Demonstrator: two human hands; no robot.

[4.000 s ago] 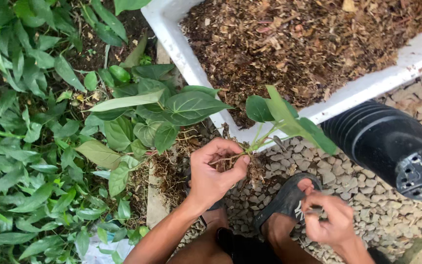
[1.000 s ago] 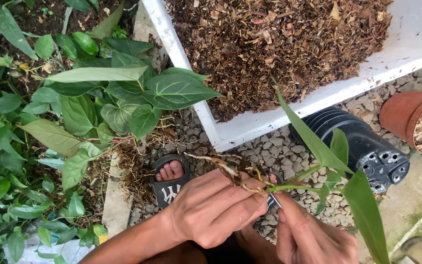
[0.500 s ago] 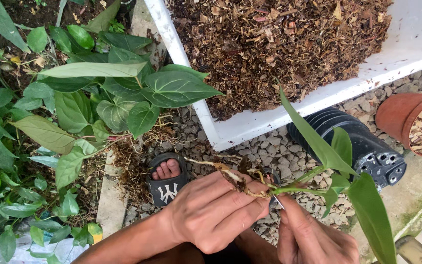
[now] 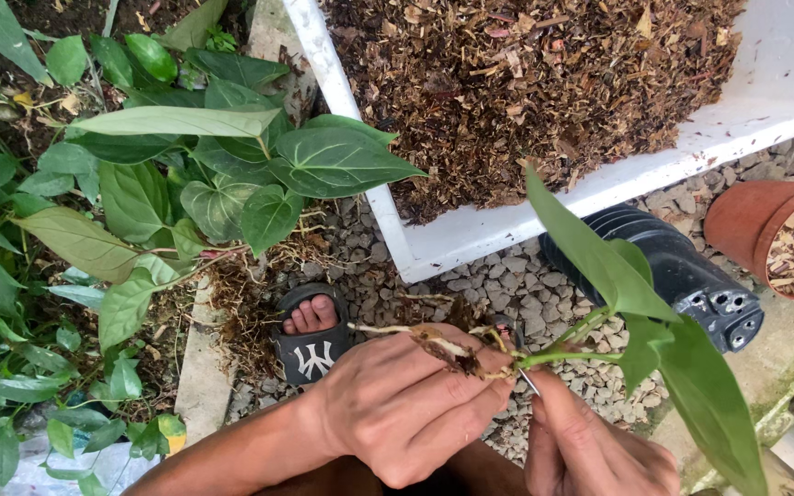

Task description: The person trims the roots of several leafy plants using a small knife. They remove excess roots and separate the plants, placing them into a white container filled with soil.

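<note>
The left hand (image 4: 406, 413) has its grip pinched on the rooted base of a small plant cutting (image 4: 599, 340), at six o'clock in view. The right hand (image 4: 590, 441) presses its grip on what seems a thin blade, mostly hidden. Leaves trail toward four o'clock. Black pots (image 4: 682, 276) lie at three, the white tub (image 4: 470, 239) of mulch at twelve.
</note>
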